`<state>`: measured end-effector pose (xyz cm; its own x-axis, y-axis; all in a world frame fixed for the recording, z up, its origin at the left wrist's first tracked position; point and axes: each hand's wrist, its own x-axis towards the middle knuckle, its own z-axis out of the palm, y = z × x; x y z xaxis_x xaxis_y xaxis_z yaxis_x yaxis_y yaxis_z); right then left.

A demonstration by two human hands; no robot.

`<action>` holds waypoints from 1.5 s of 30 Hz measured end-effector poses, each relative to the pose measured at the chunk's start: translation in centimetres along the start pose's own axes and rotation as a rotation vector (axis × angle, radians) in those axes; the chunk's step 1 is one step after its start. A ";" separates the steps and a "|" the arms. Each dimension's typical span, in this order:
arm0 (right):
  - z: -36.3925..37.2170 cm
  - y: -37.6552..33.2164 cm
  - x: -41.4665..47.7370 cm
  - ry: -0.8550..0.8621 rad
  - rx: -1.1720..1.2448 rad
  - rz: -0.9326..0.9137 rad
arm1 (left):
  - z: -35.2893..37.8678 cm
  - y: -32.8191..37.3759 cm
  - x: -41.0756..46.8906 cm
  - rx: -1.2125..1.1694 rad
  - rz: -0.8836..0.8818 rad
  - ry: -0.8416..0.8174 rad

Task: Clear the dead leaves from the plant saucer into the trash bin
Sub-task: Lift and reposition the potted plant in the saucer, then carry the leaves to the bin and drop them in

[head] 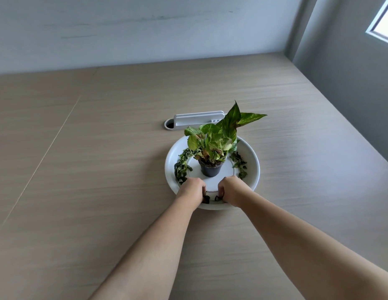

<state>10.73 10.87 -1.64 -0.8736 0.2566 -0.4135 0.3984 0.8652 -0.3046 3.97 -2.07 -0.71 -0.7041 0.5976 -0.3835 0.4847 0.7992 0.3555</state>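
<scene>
A white round saucer (251, 167) lies on the wooden table with a small dark pot (211, 169) and its green plant (214, 139) standing in the middle. Dead leaves lie in the saucer's ring on the left (181, 165) and on the right (239, 162). At the saucer's near rim my left hand (192, 189) and my right hand (231, 189) rest knuckles up, close together. Each has its fingers curled on dark dead leaves, which show at the fingertips (206, 199). No trash bin is in view.
Behind the saucer a white cable cover (198, 120) stands raised over an oval opening (169, 124) in the table. A wall runs along the table's far edge, another wall with a window (383, 22) is at the right.
</scene>
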 end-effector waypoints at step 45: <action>10.6 44.0 -56.7 0.601 0.739 1.195 | 33.0 55.7 -21.3 0.155 0.924 -0.389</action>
<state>80.79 29.85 -0.72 0.1423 0.9151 -0.3773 0.8166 -0.3240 -0.4778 63.08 31.82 -0.89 0.1847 0.9435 -0.2752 0.8357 -0.0034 0.5491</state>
